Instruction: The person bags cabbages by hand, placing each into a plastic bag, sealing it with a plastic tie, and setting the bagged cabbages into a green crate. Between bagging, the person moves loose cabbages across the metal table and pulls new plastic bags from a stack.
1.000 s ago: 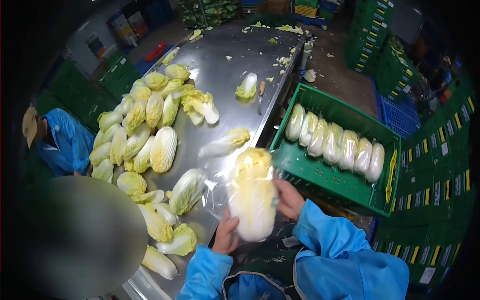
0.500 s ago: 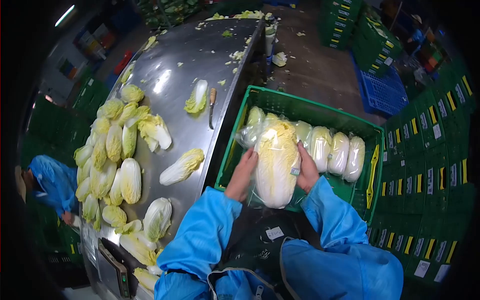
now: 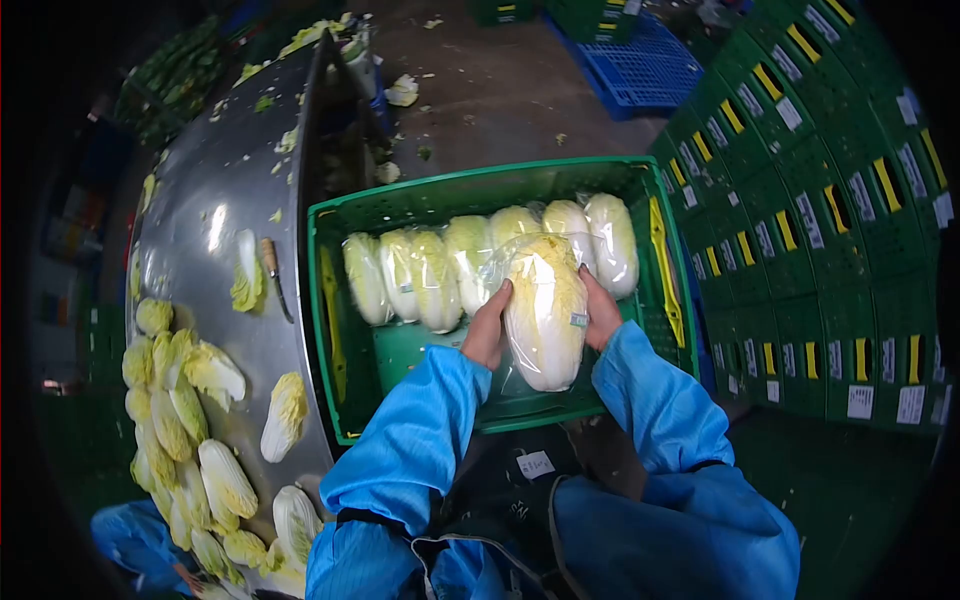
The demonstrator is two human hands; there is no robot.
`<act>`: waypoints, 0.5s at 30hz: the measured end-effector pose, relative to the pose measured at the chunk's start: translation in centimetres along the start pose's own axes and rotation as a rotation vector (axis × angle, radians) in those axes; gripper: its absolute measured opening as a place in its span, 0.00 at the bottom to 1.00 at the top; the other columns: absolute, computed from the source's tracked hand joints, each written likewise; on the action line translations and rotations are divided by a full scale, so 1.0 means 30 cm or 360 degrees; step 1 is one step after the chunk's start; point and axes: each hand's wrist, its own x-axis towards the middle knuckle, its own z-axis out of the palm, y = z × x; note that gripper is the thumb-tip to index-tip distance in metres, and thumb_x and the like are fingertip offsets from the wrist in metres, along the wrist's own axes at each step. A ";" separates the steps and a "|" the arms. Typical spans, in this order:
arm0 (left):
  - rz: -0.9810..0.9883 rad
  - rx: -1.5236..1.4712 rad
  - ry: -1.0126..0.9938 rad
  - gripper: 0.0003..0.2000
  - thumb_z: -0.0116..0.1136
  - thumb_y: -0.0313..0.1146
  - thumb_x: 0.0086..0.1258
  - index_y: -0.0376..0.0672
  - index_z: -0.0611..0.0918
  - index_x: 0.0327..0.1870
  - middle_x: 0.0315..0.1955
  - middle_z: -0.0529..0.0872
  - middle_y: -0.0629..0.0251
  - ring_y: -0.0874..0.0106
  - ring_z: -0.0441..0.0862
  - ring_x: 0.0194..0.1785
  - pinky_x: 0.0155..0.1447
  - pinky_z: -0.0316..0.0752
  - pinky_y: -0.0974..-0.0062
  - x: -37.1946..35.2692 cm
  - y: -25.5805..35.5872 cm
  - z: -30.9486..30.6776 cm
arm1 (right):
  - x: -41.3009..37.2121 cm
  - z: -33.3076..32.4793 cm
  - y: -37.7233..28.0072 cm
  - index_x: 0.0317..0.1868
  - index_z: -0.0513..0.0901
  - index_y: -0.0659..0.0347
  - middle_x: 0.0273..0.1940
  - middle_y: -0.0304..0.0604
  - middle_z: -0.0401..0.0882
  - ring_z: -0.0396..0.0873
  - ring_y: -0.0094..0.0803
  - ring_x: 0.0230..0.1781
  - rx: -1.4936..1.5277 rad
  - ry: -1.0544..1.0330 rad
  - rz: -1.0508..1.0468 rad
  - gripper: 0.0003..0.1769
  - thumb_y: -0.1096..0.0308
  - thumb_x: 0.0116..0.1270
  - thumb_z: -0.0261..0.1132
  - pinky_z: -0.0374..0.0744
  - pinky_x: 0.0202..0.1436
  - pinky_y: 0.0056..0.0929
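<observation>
- Currently, bare left hand and bare right hand clasp one film-wrapped yellow-white oblong cabbage over the green rectangular plastic crate.
- Grip spread to its width, fingertips probably hidden underneath.
- Wooden-handled knife: left of the crate.

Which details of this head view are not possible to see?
Head view:
Most fingers of the left hand and right hand: hidden behind the held cabbage.
Print on its label: too small.
Lower part of the wrapped cabbage just behind: covered by the held one.
Metal table, near end: cut off by bottom edge.
</observation>
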 end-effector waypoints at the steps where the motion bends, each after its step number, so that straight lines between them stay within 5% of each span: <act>1: -0.0025 0.0013 -0.0012 0.26 0.43 0.47 0.74 0.35 0.67 0.63 0.60 0.73 0.55 0.64 0.72 0.60 0.65 0.64 0.68 0.013 -0.012 0.013 | -0.004 -0.017 -0.006 0.63 0.66 0.62 0.57 0.49 0.74 0.76 0.40 0.55 0.0017 0.0022 -0.0013 0.28 0.50 0.75 0.41 0.73 0.61 0.37; 10: -0.0110 0.0231 0.0053 0.27 0.46 0.48 0.73 0.33 0.69 0.61 0.59 0.74 0.58 0.68 0.70 0.61 0.66 0.61 0.72 0.195 -0.184 -0.082 | -0.012 -0.169 -0.024 0.62 0.68 0.62 0.56 0.48 0.75 0.77 0.39 0.54 0.0032 0.0115 0.0021 0.28 0.49 0.75 0.42 0.74 0.59 0.37; 12: -0.0015 0.0433 -0.0222 0.30 0.39 0.59 0.71 0.47 0.68 0.65 0.59 0.75 0.61 0.64 0.72 0.60 0.62 0.63 0.63 0.253 -0.236 -0.101 | -0.028 -0.194 -0.045 0.61 0.69 0.62 0.55 0.47 0.76 0.77 0.38 0.53 -0.0079 0.0239 0.0068 0.27 0.49 0.74 0.43 0.75 0.58 0.37; 15: -0.0148 0.0374 -0.0219 0.32 0.40 0.63 0.69 0.49 0.68 0.64 0.56 0.77 0.59 0.64 0.75 0.54 0.55 0.68 0.64 0.252 -0.278 -0.020 | -0.079 -0.226 -0.106 0.60 0.70 0.62 0.54 0.46 0.77 0.78 0.36 0.51 -0.0247 0.0488 0.0160 0.27 0.50 0.74 0.43 0.75 0.58 0.36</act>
